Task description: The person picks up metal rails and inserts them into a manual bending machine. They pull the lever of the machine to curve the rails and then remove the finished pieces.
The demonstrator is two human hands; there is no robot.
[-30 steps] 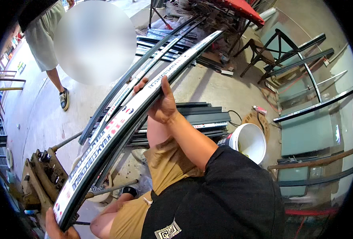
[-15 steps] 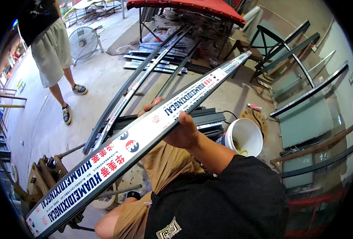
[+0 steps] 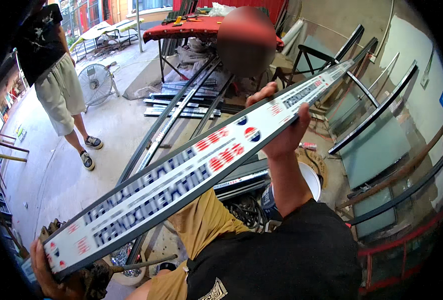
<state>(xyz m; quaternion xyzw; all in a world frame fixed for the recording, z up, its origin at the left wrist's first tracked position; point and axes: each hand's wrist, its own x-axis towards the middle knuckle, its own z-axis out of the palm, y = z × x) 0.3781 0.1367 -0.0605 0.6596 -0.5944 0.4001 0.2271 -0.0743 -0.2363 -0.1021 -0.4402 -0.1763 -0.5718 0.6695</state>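
I hold a long flat metal profile (image 3: 191, 170) wrapped in white film with red and blue print. It runs from the lower left up to the upper right. My left hand (image 3: 49, 272) grips its near end at the bottom left. My right hand (image 3: 281, 125) clasps it around the middle, thumb on the far edge and fingers underneath. My tan shorts and black shirt fill the lower middle.
Another person (image 3: 56, 85) in a black top and light shorts stands at the left near a floor fan (image 3: 95, 82). Dark metal rails (image 3: 176, 115) lie on the floor ahead. A white bucket (image 3: 311, 180) sits beside my knee. Glass-panelled frames (image 3: 376, 145) lean at the right; a red-covered table (image 3: 181, 30) stands behind.
The profile has turned its printed face toward me and risen across the view. My right hand has shifted up with it. The view has tilted up, so the table and fan show.
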